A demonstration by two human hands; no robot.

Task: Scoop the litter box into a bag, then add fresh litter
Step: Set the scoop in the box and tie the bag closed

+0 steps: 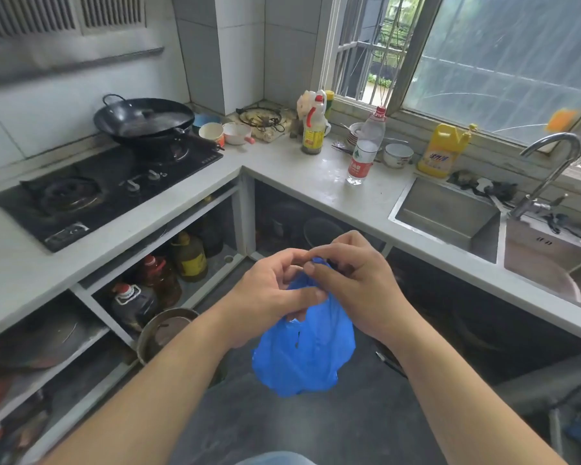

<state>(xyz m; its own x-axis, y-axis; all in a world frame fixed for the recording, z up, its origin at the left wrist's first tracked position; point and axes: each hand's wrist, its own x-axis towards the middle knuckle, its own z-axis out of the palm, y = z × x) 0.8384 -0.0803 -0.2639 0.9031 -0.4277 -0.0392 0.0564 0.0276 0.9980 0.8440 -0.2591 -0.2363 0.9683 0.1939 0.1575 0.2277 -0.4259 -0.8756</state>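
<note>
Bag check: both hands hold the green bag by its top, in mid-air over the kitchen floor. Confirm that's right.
Not quite: the bag is blue, not green, as the head view shows. The rest stands: the left hand and right hand hold it by its gathered top, and it hangs in mid-air over the kitchen floor.

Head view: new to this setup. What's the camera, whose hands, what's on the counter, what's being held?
There is no robot. The one wide-angle camera sits on a person's head and looks down at their bare hands. The left hand and right hand both pinch the gathered top of a blue plastic bag, which hangs above the floor. On the counter are a wok on the stove, a water bottle, a yellow detergent jug and bowls. The sink is on the right. No litter box is in view.
</note>
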